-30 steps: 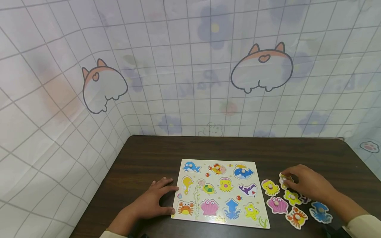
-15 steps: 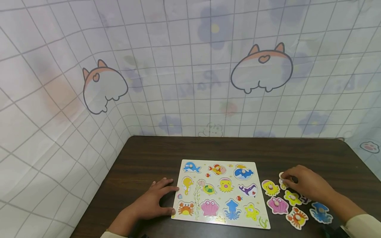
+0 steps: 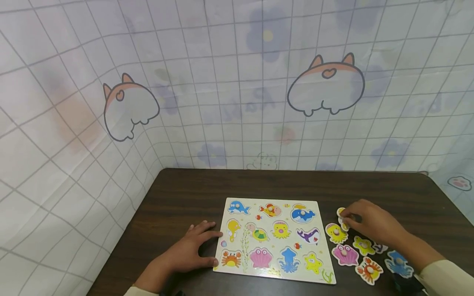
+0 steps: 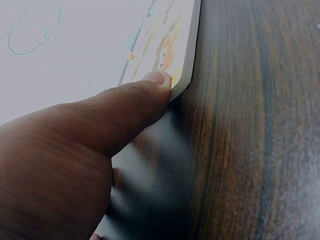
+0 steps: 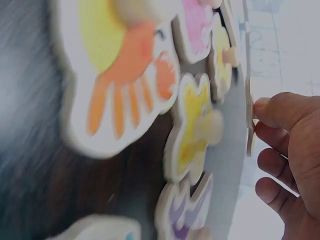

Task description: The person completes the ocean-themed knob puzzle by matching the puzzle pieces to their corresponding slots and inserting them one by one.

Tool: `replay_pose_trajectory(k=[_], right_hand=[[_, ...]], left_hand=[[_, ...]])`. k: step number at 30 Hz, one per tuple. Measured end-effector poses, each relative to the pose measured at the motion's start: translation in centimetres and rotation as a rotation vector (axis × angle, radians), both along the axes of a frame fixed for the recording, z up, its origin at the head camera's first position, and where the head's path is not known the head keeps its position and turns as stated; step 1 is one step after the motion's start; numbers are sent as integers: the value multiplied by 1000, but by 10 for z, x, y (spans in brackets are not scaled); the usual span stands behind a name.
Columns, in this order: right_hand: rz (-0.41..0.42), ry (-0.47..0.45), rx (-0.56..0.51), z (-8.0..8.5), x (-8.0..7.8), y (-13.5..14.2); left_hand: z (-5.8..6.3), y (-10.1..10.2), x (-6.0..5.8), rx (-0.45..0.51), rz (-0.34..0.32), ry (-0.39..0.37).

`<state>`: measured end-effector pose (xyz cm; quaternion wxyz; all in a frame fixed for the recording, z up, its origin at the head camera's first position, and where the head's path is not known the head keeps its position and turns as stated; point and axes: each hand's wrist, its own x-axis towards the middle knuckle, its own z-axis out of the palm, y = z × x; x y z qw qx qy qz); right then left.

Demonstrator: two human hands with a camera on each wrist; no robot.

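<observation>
My right hand (image 3: 374, 222) pinches a white-edged puzzle piece (image 3: 340, 212) with some yellow on it; its picture is mostly covered by the fingers. In the right wrist view that piece (image 5: 249, 117) appears edge-on, lifted off the table. My left hand (image 3: 189, 248) lies with spread fingers at the left side of the puzzle board (image 3: 274, 275). In the left wrist view the thumb (image 4: 125, 110) presses on the board's corner. Below the right hand lie an octopus piece (image 3: 336, 233), a starfish piece (image 3: 363, 245), a pink shell piece (image 3: 345, 255) and a crab piece (image 3: 369, 270).
A blue squid piece (image 3: 398, 264) lies under the right forearm, and a purple piece (image 3: 379, 248) is partly hidden near the starfish. Knobbed fish and whale pieces sit in the board's top row. A dark wooden table (image 3: 192, 189) meets a patterned curtain (image 3: 222, 102) behind.
My right hand has moved up and left, carrying the pinched piece away from above the starfish to behind the octopus piece. The left hand and board have stayed put.
</observation>
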<state>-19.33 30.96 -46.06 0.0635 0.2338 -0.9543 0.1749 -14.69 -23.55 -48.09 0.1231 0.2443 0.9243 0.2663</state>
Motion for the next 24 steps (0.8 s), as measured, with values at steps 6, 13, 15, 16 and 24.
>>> replay_pose_trajectory(k=[6,13,15,16,24], right_hand=[[13,7,-13,4,-3,-14],[52,34,-3,7,-6,-30],[65,32,0,8,-7,-34],[71,26,0,9,-7,-36],[112,3,-18,13,-9,-55]], left_hand=[[1,0,-1,-4,4,-2],[0,1,-2,-12,10,-5],[0,1,-2,-13,11,-6],[0,1,-2,-13,11,-6],[1,0,-1,-2,7,-5]])
